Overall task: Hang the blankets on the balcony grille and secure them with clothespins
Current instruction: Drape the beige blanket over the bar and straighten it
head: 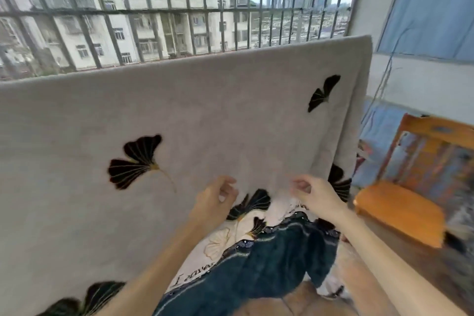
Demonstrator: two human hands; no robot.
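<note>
A grey blanket [195,115] with black ginkgo-leaf prints hangs over the lower rail of the balcony grille [164,10] and spans most of the view. Its lower part, white and dark teal with lettering, bunches near the floor [277,259]. My left hand [218,197] and my right hand [311,194] are both in front of the blanket's lower middle, fingers loosely curled and apart, close to the cloth; I cannot see either one gripping it. No clothespins are visible.
An orange wooden chair [407,202] stands at the right, close to the blanket's right edge. Behind it is a white wall with a blue pane [431,7]. Beyond the bars are apartment buildings. A tiled floor shows at the bottom.
</note>
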